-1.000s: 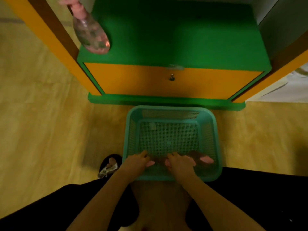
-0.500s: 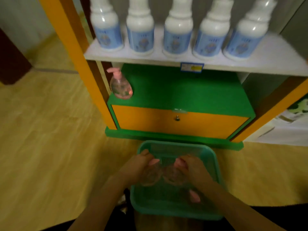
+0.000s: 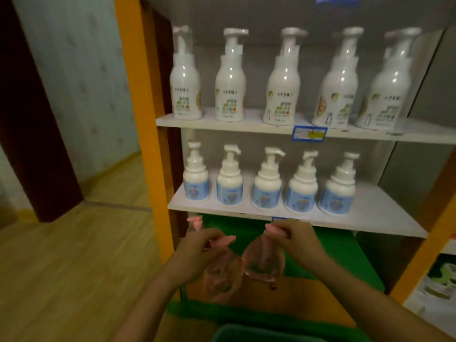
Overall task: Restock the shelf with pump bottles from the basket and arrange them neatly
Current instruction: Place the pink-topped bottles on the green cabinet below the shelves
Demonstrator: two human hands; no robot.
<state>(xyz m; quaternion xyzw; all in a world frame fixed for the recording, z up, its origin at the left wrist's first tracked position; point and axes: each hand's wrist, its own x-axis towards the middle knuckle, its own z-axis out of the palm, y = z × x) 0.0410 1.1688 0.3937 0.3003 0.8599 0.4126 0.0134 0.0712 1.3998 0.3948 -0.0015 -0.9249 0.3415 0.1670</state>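
step: carrying, mid-lift | left hand (image 3: 197, 245) clamped on pump of one pink bottle (image 3: 223, 277); right hand (image 3: 296, 239) on another (image 3: 264, 260) | both bottles over basket (image 3: 259, 334), short of green shelf (image 3: 345, 255) | next: set upright beside bottle at left post (image 3: 195, 222), likely nozzles aligned

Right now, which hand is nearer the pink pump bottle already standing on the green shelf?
Left. The left hand sits just below and right of that pink pump bottle; the right hand is farther right, across the shelf.
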